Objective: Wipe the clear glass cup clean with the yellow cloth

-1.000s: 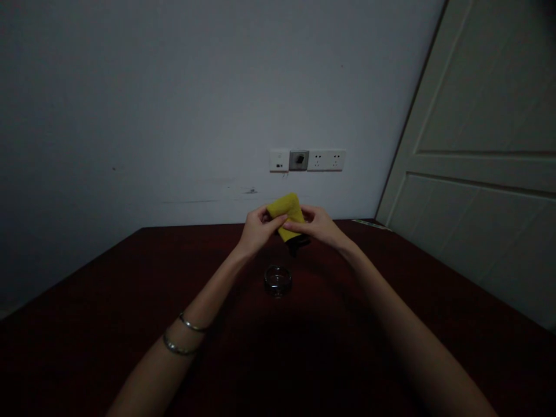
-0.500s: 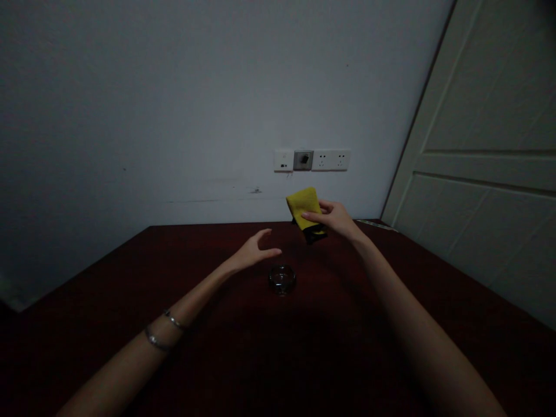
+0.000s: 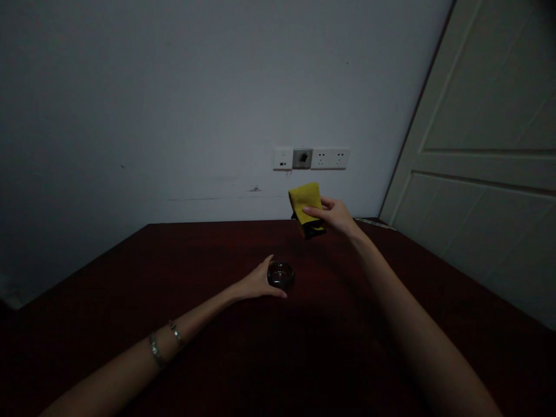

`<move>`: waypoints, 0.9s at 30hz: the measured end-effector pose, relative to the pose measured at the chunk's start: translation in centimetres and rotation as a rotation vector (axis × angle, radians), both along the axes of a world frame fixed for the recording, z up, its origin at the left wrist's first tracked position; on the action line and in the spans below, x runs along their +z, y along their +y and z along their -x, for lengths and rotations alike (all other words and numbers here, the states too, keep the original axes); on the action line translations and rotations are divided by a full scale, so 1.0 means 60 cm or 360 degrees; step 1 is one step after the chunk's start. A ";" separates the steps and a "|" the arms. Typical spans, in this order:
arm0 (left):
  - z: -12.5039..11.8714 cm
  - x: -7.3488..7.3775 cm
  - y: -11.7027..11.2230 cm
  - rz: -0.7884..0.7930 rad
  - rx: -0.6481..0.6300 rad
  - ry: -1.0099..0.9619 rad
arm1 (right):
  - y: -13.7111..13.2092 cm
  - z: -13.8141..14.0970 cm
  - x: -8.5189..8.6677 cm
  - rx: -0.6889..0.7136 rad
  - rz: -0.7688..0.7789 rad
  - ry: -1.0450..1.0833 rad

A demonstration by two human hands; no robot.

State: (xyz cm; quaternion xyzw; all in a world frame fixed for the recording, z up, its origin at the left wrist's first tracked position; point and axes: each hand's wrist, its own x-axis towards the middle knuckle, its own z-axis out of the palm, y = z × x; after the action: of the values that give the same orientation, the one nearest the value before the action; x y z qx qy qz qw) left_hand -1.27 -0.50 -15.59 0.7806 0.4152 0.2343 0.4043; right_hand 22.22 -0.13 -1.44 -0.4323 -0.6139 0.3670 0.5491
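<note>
My right hand [image 3: 334,217] is raised above the far part of the dark red table [image 3: 130,301] and pinches a folded yellow cloth [image 3: 306,202] with a dark underside. My left hand [image 3: 258,284] rests low on the table with its fingers curled round the left side of a small dark glass ashtray [image 3: 281,275]. Two thin metal bangles [image 3: 163,344] circle my left wrist. The cloth hangs a little behind and to the right of the ashtray, apart from it.
A pale wall stands behind the table with a row of sockets and a switch [image 3: 310,158]. A white panelled door [image 3: 486,162] fills the right side. A thin flat item [image 3: 369,221] lies at the table's far right corner.
Both hands held the cloth a second ago. My left hand let go, dropped to the table and closed round the ashtray. My right hand kept the cloth and shifted slightly right.
</note>
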 end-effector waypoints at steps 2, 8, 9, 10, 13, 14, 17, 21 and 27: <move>-0.002 -0.004 -0.003 -0.0053 0.0047 -0.0001 | -0.001 0.000 0.001 -0.0017 -0.0017 -0.0008; -0.001 -0.015 0.002 -0.0064 0.0017 -0.0142 | -0.001 -0.004 0.001 -0.0017 -0.0048 -0.0041; -0.001 -0.016 0.004 -0.0067 0.0027 -0.0142 | 0.000 -0.004 0.000 -0.0016 -0.0049 -0.0044; -0.001 -0.017 0.005 -0.0072 0.0038 -0.0139 | 0.001 -0.004 0.000 -0.0015 -0.0048 -0.0041; -0.001 -0.017 0.006 -0.0087 0.0069 -0.0118 | 0.001 -0.003 -0.001 -0.0015 -0.0034 -0.0011; -0.001 -0.017 0.006 -0.0094 0.0081 -0.0113 | 0.000 -0.003 0.000 -0.0014 -0.0027 -0.0003; -0.002 -0.016 0.004 -0.0116 0.0115 -0.0112 | -0.004 0.000 0.003 -0.0006 -0.0016 0.0003; -0.004 -0.010 0.001 -0.0125 0.0146 -0.0132 | -0.011 0.003 0.008 -0.0024 -0.0036 0.0022; -0.017 0.018 0.014 -0.0158 0.0167 -0.0206 | -0.014 0.004 0.014 -0.0057 -0.0043 -0.0001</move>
State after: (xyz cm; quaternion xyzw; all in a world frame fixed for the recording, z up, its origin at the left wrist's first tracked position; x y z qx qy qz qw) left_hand -0.24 0.36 -14.53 0.7599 0.4164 0.3254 0.3784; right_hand 21.98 -1.00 -0.59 -0.4359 -0.6111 0.3489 0.5611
